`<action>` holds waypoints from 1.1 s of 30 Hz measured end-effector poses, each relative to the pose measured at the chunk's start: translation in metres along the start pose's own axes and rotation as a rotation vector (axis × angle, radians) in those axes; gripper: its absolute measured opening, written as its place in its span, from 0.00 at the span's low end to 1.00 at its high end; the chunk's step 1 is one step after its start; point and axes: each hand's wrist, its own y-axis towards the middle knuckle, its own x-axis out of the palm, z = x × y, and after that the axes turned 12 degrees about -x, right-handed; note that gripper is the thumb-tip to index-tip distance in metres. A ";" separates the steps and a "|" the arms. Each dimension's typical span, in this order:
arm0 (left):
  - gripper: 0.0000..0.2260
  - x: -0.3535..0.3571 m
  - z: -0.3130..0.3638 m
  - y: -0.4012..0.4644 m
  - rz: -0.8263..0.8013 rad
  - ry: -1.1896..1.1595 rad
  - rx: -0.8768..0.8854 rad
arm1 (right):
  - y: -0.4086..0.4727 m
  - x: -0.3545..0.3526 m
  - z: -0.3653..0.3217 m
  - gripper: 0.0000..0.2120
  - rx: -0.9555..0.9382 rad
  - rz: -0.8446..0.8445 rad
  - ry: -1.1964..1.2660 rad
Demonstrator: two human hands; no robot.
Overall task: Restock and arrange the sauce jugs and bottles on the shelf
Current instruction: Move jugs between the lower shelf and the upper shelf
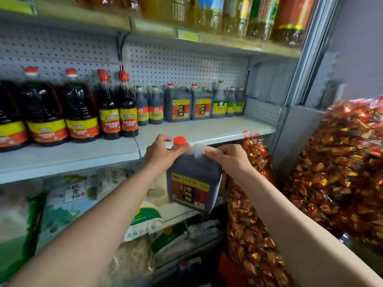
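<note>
Dark liquid fills the square jug (pixel 193 179) held in front of the shelf edge (pixel 207 139), below shelf level, tilted slightly with its red cap (pixel 179 140) uppermost. Left hand (pixel 160 151) grips the neck and shoulder beside the cap; right hand (pixel 230 159) closes over the handle at the top. Jug's lower right corner is hidden behind the right forearm, and its label print is too blurred to read.

Beyond the hands, at the back of the shelf, stand two matching square jugs (pixel 178 103) with red caps, both full of dark liquid. Right of these sit three green-labelled bottles (pixel 219 102), partly overlapping one another. Left of the square jugs are two small dark bottles (pixel 149 106), then two tall red-capped bottles (pixel 117 108), then large round jugs (pixel 62 108); three show, the leftmost cut off by the frame edge.

Above the hands, the upper shelf holds oil bottles (pixel 238 15), tops cut off, count unclear. Right of the right hand, bags of red-and-gold wrapped sweets (pixel 342 162) are stacked. Below the left arm lie blurred rice sacks (pixel 68 204).
</note>
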 end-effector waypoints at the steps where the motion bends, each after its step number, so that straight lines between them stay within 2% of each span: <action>1: 0.27 -0.005 0.006 -0.002 0.047 0.027 0.000 | 0.008 -0.001 -0.006 0.25 -0.014 -0.006 -0.005; 4: 0.23 -0.018 0.022 -0.001 0.193 0.036 0.016 | 0.031 0.000 -0.021 0.26 -0.032 -0.052 0.037; 6: 0.20 -0.027 0.031 0.006 0.235 0.049 0.006 | 0.047 0.003 -0.026 0.25 -0.043 -0.074 0.102; 10: 0.17 -0.043 0.047 0.038 0.253 0.086 -0.009 | 0.086 0.012 -0.032 0.28 -0.058 -0.109 0.180; 15: 0.16 -0.058 0.060 0.095 0.282 0.094 -0.017 | 0.146 0.025 -0.044 0.22 -0.113 -0.153 0.235; 20: 0.15 -0.070 0.069 0.169 0.252 0.095 0.017 | 0.223 0.043 -0.045 0.20 -0.143 -0.161 0.214; 26: 0.12 -0.064 0.074 0.241 0.315 0.189 0.043 | 0.302 0.072 -0.023 0.11 -0.152 -0.204 0.232; 30: 0.14 -0.049 0.067 0.279 0.314 0.229 0.015 | 0.335 0.089 0.000 0.11 -0.163 -0.216 0.218; 33: 0.15 -0.045 0.061 0.303 0.266 0.252 0.022 | 0.357 0.096 0.013 0.14 -0.180 -0.237 0.186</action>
